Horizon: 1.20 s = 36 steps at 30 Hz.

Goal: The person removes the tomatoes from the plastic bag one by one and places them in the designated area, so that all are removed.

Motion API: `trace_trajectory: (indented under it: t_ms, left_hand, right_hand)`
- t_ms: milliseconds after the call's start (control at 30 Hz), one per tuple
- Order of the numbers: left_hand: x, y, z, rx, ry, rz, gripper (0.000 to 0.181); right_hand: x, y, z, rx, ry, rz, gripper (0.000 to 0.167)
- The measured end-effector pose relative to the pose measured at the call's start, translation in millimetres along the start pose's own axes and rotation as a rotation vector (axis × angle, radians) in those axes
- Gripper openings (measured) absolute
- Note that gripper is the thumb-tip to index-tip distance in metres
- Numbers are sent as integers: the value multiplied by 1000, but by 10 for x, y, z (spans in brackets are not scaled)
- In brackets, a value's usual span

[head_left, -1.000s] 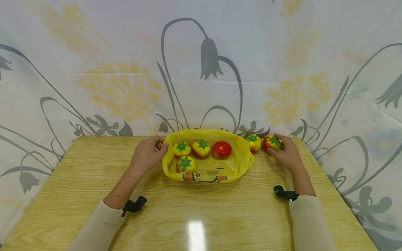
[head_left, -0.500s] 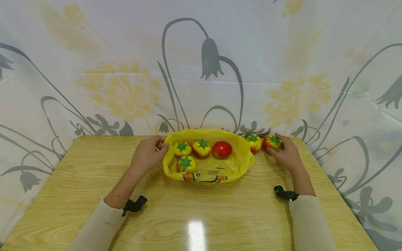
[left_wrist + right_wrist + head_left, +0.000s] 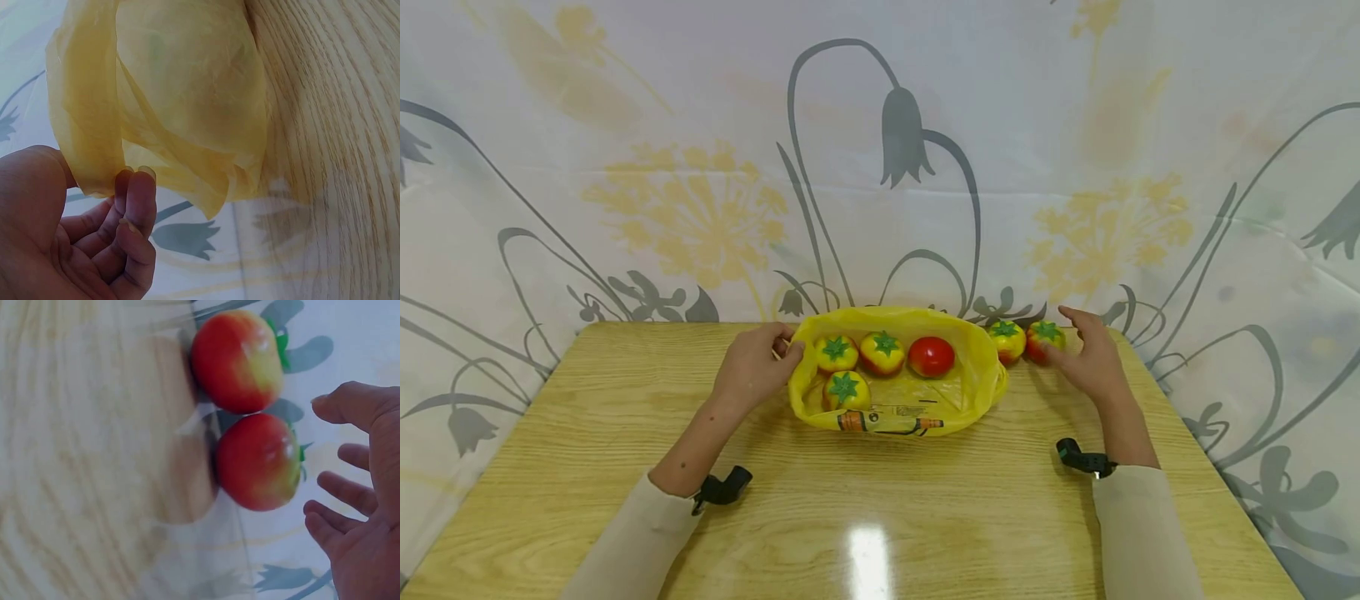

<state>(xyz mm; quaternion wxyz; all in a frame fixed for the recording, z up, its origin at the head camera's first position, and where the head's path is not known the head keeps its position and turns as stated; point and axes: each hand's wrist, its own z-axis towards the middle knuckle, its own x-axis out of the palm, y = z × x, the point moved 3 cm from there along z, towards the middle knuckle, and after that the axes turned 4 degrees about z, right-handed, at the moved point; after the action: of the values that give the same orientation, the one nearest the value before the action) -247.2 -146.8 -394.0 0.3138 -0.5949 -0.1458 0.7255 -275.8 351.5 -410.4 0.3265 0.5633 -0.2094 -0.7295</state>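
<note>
A yellow plastic bag (image 3: 891, 421) stands on the table with its mouth spread wide. Its left rim is pinched by my left hand (image 3: 751, 367); the left wrist view shows thumb and fingertips on the folded film of the bag (image 3: 90, 106). Inside lie several red-and-yellow tomatoes (image 3: 882, 354) with green star-shaped tops, and one tomato (image 3: 932, 357) shows its red side. Outside, right of the bag, two more tomatoes (image 3: 1006, 341) sit side by side, touching. Beside the outer tomato (image 3: 259, 462), my right hand (image 3: 1092, 367) is spread, its fingers apart from the fruit.
The wooden table (image 3: 820, 508) ends at a pale wall cloth (image 3: 722, 125) printed with grey and yellow flowers. Each wrist wears a black camera, the left camera (image 3: 722, 487) and the right camera (image 3: 1082, 460).
My right hand has let go of the outer tomato and drawn slightly away to the right. That tomato now stands closer to the other one. The left hand keeps its place on the bag.
</note>
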Motion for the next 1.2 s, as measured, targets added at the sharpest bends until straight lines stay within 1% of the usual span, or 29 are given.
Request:
trace_trajectory:
  t_ms: [300, 433, 633, 833, 1000, 1200]
  left_hand:
    - [-12, 5, -9, -2, 1, -3, 32]
    - [-19, 1, -11, -3, -1, -3, 31]
    - [-20, -2, -10, -5, 1, -6, 32]
    - [-18, 0, -5, -3, 2, -5, 33]
    - [-18, -2, -4, -1, -1, -2, 33]
    - [-16, -12, -11, 2, -4, -10, 32]
  right_hand:
    - [-83, 271, 25, -139, -84, 6, 61]
    - [-96, 362, 42, -189, -101, 2, 59]
    - [-105, 530, 44, -221, -100, 29, 58]
    - [-102, 713, 28, -272, -91, 64, 57]
    - [-87, 861, -1, -320, -92, 39, 55]
    - [-27, 985, -13, -380, -90, 8, 55]
